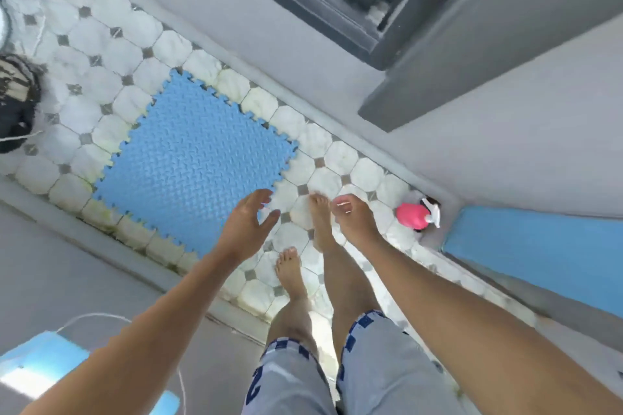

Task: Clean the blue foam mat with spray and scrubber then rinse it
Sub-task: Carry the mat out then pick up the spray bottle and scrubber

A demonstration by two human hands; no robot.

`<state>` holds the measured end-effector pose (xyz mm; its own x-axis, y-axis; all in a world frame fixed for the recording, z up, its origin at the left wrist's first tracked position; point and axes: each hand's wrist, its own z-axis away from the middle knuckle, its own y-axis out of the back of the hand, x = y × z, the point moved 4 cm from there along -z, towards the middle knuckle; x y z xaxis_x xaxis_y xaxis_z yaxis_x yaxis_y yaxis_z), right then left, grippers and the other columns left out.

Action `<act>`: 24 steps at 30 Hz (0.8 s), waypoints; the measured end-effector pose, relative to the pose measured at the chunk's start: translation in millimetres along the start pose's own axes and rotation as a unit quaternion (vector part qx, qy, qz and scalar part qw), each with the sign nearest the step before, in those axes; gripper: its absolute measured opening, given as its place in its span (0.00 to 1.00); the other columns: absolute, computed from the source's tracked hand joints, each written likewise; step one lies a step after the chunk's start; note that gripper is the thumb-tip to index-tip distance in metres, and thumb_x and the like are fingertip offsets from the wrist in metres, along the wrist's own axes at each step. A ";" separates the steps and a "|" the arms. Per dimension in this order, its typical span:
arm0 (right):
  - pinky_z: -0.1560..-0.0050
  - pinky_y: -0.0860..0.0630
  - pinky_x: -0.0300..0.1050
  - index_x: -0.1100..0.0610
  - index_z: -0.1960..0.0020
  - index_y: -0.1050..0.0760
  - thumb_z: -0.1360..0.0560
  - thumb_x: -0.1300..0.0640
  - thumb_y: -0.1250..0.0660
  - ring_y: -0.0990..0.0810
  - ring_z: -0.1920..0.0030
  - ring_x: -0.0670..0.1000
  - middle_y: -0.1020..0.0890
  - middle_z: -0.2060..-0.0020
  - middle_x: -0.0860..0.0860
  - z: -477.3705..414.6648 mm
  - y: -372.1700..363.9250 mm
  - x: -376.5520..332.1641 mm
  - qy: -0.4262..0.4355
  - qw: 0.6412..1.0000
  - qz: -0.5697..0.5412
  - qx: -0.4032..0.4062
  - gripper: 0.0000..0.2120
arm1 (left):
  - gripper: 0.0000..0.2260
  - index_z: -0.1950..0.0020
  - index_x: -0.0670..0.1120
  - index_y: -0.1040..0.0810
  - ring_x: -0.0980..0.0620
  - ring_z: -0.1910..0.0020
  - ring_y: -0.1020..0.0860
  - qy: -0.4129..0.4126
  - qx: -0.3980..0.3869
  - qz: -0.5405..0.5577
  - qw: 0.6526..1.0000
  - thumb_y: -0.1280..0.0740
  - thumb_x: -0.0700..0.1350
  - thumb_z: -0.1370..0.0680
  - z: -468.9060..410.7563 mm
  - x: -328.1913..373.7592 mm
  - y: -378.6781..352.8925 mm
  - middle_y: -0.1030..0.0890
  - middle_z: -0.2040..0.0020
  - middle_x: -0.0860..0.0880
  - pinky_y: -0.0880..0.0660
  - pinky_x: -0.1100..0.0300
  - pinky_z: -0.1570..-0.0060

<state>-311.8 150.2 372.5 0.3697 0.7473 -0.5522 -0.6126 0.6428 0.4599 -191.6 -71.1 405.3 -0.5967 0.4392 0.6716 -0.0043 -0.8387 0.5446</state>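
The blue foam mat (195, 158), a square tile with toothed edges, lies flat on the white tiled floor (111, 54). My left hand (247, 224) hovers over the mat's near right corner, fingers spread and empty. My right hand (354, 216) hangs to the right of it, above the tiles, fingers loosely curled with nothing in them. A pink spray bottle (413, 216) with a white trigger lies on its side in the floor's right corner, a short way right of my right hand. No scrubber is in sight.
My bare feet (293, 276) stand on the tiles just right of the mat. A grey wall and dark window frame (371, 27) run along the far side. A dark round object (17, 101) sits at the left. A blue panel (539, 253) lies at the right, a raised grey ledge (67, 263) on the near side.
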 end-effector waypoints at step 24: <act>0.68 0.21 0.44 0.53 0.51 0.21 0.24 0.64 0.41 0.21 0.65 0.52 0.19 0.59 0.53 -117.7 162.9 456.8 -0.281 0.910 -0.271 0.142 0.12 | 0.23 0.28 0.50 0.30 0.40 0.54 0.17 -0.095 -0.264 -0.195 0.940 0.31 0.54 0.21 -132.8 167.1 -490.9 0.16 0.54 0.43 0.19 0.47 0.48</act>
<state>-324.9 576.4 113.4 0.9114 0.2245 -0.3449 -0.0589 0.9006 0.4306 -395.7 371.2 183.5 -0.3141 0.7535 0.5776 -0.6200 -0.6235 0.4763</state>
